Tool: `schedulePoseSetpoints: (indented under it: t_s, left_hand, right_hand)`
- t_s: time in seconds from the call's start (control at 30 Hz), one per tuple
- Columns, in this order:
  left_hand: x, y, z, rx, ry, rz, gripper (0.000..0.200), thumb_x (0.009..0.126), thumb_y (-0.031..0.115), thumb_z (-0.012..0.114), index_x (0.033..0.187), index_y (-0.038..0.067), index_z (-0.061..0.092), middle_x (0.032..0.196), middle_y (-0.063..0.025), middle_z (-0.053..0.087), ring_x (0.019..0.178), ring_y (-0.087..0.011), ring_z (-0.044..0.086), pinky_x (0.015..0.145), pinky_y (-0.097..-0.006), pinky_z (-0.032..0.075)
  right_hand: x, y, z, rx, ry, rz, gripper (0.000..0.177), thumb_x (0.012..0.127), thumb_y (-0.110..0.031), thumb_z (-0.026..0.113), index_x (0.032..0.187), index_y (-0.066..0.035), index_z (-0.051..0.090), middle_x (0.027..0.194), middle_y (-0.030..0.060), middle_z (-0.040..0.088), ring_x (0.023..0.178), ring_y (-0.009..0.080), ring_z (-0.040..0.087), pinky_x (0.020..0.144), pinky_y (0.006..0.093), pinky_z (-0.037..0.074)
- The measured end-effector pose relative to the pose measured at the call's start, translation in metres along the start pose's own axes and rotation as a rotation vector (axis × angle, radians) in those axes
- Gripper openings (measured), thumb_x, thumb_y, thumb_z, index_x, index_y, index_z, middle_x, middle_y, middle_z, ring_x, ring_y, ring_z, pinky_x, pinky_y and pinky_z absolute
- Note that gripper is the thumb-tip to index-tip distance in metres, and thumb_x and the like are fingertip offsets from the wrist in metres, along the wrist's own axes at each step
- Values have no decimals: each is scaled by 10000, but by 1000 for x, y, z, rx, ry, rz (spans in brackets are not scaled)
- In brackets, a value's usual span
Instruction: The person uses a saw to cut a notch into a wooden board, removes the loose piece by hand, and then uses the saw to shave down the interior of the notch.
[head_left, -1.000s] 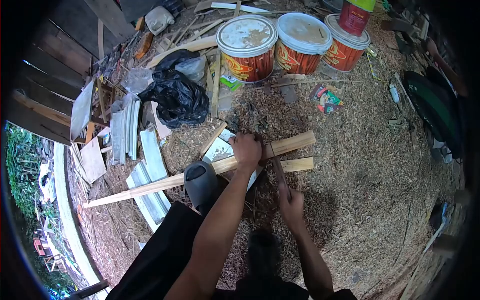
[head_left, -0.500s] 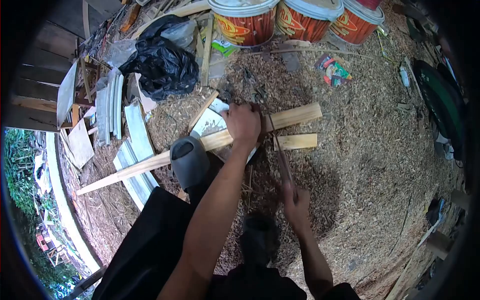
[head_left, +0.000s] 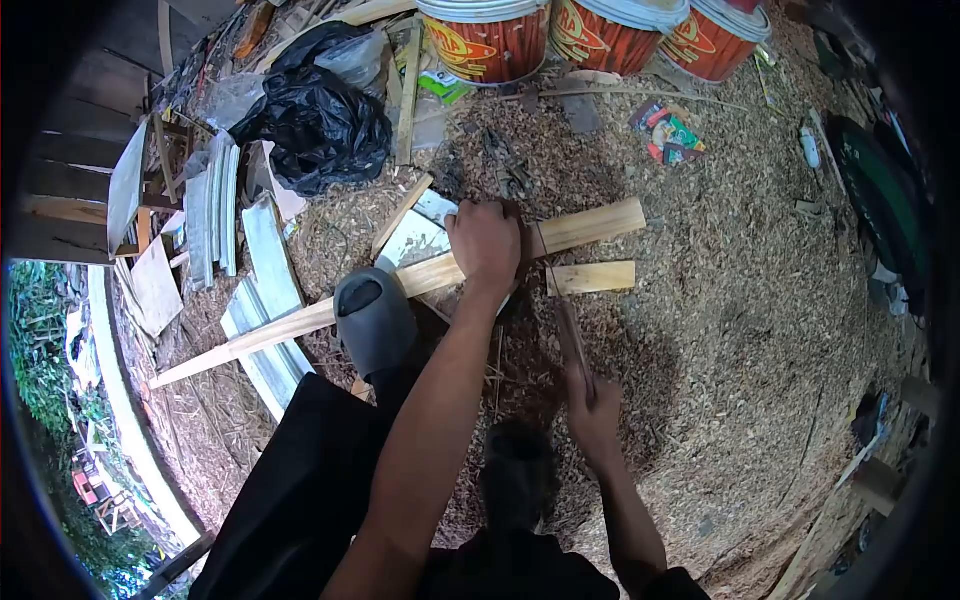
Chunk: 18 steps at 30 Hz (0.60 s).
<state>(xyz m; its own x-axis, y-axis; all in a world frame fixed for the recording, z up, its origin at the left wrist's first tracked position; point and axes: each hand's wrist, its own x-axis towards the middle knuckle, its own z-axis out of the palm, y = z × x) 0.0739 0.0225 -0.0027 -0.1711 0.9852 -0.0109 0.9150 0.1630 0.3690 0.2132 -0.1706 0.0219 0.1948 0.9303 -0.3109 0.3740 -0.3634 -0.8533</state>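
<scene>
A long, pale wooden plank [head_left: 590, 228] lies slantwise over a white, worn support [head_left: 415, 243]. My left hand [head_left: 485, 245] is closed over the plank and presses it down. In my right hand [head_left: 595, 418] is the handle of a handsaw [head_left: 568, 330], its narrow blade crossing the plank just right of my left hand. A foot in a grey slipper [head_left: 375, 325] rests on the plank further left. Below the plank's right end, a short wood offcut [head_left: 595, 278] lies on the ground. The blade's contact with the wood is too fine to make out.
Several white moulded strips [head_left: 268, 255] lie at the left, partly under the plank. A black plastic bag [head_left: 325, 130] is behind them. Paint buckets [head_left: 490, 45] stand along the back. Wood shavings [head_left: 740, 330] cover the ground; a dark green bag [head_left: 875, 205] is at the right.
The view has shifted slightly. My left hand stays on the plank, and the saw remains across it with only a slight change in position.
</scene>
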Motion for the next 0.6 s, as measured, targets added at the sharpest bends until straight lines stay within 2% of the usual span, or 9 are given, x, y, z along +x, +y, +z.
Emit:
schedulePoseSetpoints:
  t_s: [0.03,0.07,0.17,0.27,0.33,0.43,0.6]
  left_hand:
    - [1,0,0,19,-32,-28,223,808,166,512,770,35,688,831,-126,656,941,-266,560,877,-402,371]
    - [2,-1,2,19,-26,-41,223,808,166,512,770,35,688,831,-126,656,941,-266,560,877,-402,371]
    - [-6,-4,6,-10,14,-5,192,793,143,524,762,38,682,837,-121,654,944,-269,558,879,-412,376]
    - [-5,-2,5,-38,26,8,167,771,120,535,756,30,676,851,-118,653,950,-272,555,884,-415,379]
    - [-7,-9,11,-5,54,40,165,756,126,540,759,31,674,858,-116,653,959,-273,553,891,-411,378]
    - [-5,-9,6,-5,5,20,165,753,128,540,761,34,675,858,-114,654,962,-272,554,887,-412,382]
    - [-2,-3,4,0,-3,-8,161,752,126,542,758,36,675,849,-123,652,938,-274,564,853,-412,387]
  right_hand:
    - [-28,9,-10,65,6,5,445,918,-258,564,578,28,534,440,20,386,427,64,367,400,304,292]
    - [-45,15,-18,131,5,14,428,916,-256,564,596,27,557,441,10,395,428,59,375,401,301,299]
    - [-48,16,-25,48,-72,79,400,915,-252,567,631,27,595,439,-8,409,426,48,380,399,295,302]
    - [9,4,6,95,-30,15,478,924,-274,565,551,21,513,432,6,360,428,51,341,394,303,267]
    - [56,-16,25,113,29,-88,496,930,-283,563,553,29,485,442,22,332,438,69,317,399,318,265]
    - [57,-12,27,122,-2,-43,495,935,-275,561,558,36,478,458,29,330,451,85,304,408,325,263]
    - [-60,22,-18,91,-50,8,329,944,-243,519,800,27,641,491,33,453,478,62,429,463,273,385]
